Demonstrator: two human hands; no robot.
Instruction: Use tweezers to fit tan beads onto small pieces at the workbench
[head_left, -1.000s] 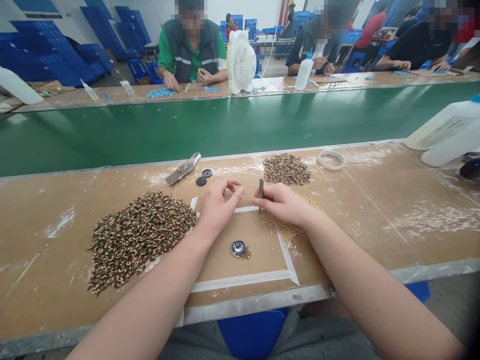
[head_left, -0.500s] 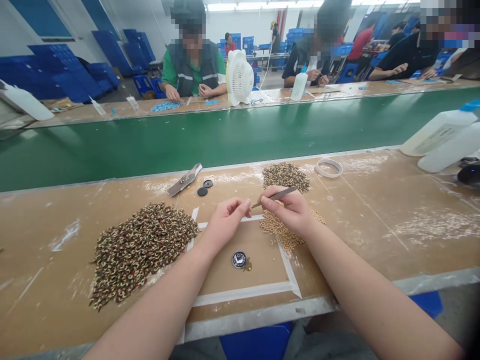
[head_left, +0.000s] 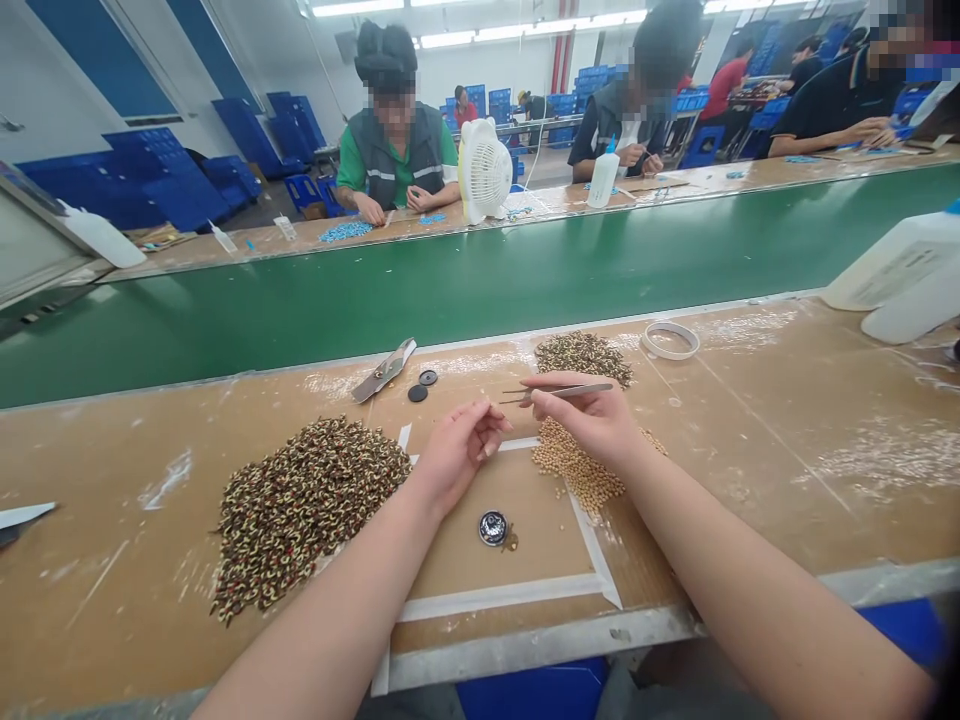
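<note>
My right hand (head_left: 589,415) grips metal tweezers (head_left: 559,392) held level, tips pointing left toward my left hand (head_left: 461,450). The left hand's fingers are curled in a pinch, palm turned up; whatever they hold is too small to see. Both hands hover over a white-taped square (head_left: 510,600) on the brown worktop. A small round metal part (head_left: 493,527) lies inside the square. A heap of tan beads (head_left: 577,470) lies under my right wrist. A big pile of dark, cream and red small parts (head_left: 300,505) lies at the left. A smaller dark pile (head_left: 583,355) sits behind my right hand.
A metal clip tool (head_left: 384,370), two black discs (head_left: 422,385) and a tape ring (head_left: 669,340) lie at the back of the worktop. White plastic bottles (head_left: 896,275) stand at the right. A green conveyor belt (head_left: 450,280) runs beyond; people sit across it, beside a white fan (head_left: 484,170).
My right hand lifted the tweezers from upright on the table to level, tips pointing left. My left hand turned palm up, fingers curled. The camera tilted up slightly.
</note>
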